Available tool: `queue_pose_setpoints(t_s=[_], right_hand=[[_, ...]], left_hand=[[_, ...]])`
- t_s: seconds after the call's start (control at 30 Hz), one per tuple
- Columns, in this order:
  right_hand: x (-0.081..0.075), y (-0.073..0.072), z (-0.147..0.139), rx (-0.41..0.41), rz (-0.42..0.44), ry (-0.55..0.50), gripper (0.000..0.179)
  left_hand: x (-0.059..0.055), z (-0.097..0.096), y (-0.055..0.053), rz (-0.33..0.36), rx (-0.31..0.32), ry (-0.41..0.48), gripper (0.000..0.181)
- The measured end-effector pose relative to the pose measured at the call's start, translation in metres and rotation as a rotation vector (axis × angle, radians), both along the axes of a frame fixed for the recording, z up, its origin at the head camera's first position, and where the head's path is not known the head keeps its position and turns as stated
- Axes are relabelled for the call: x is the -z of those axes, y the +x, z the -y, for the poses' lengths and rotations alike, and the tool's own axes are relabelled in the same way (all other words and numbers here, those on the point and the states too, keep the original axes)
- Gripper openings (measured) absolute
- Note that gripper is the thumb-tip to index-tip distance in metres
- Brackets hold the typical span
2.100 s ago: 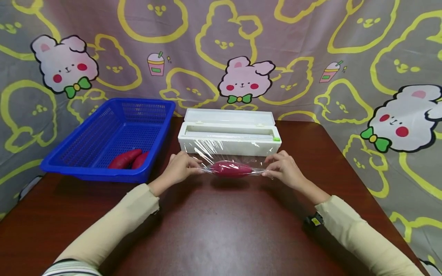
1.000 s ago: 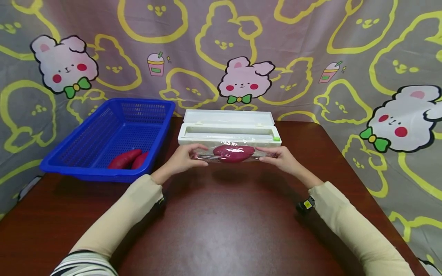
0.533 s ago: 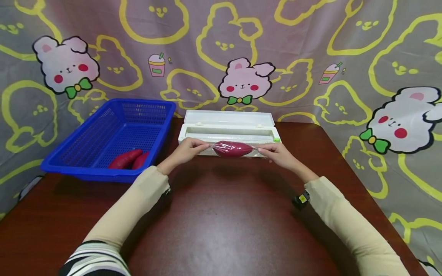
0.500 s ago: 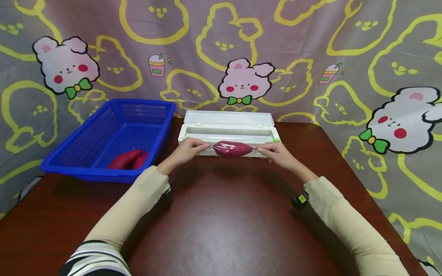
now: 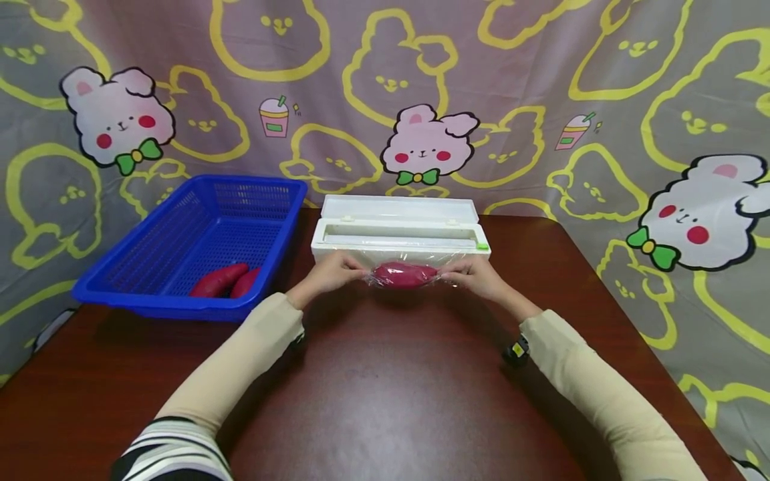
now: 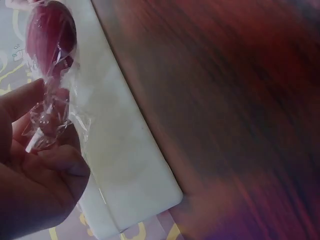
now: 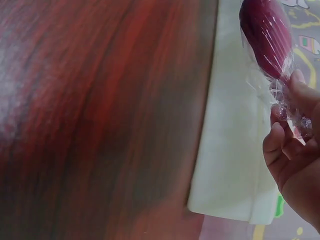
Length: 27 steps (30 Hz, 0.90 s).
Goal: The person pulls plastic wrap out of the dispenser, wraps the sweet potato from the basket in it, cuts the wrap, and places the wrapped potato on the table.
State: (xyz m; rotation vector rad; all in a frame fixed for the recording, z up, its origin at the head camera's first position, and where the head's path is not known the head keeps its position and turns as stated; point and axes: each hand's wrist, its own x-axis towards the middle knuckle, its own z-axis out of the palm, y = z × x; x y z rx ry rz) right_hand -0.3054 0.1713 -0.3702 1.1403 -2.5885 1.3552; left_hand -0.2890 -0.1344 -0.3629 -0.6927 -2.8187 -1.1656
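A red sweet potato (image 5: pixel 404 274) in clear film (image 6: pixel 49 102) is suspended between the person's two hands, just in front of a long white box (image 5: pixel 325 254) whose lid (image 5: pixel 400 208) is tipped back. The left hand (image 5: pixel 334 270) has its grip pinching the gathered film at one end; the right hand (image 5: pixel 478 275) has its grip pinching the twisted film at the other. A shadow falls below the sweet potato on the brown worktop (image 5: pixel 385 401). To the left, a blue basket (image 5: pixel 162 304) holds two more sweet potatoes (image 5: pixel 219 280), close together near its front corner.
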Motion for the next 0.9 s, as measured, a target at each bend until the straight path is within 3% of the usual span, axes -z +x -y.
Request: queue_pose_setpoints(t_s=[0.2, 0.4, 0.67, 0.9], right_hand=[[0.01, -0.004, 0.003, 0.014, 0.101, 0.003, 0.023], [0.018, -0.009, 0.003, -0.017, 0.033, 0.065, 0.017], [0.018, -0.007, 0.005, -0.019, -0.011, 0.143, 0.014], [0.019, -0.006, 0.004, 0.011, -0.002, 0.148, 0.015]], left_hand=[[0.003, -0.001, -0.002, 0.071, -0.003, -0.049, 0.015], [0.008, -0.002, -0.004, 0.116, -0.01, -0.1, 0.013], [0.007, -0.012, -0.003, 0.077, -0.065, -0.248, 0.013], [0.004, -0.015, 0.0, 0.059, -0.031, -0.265, 0.017]])
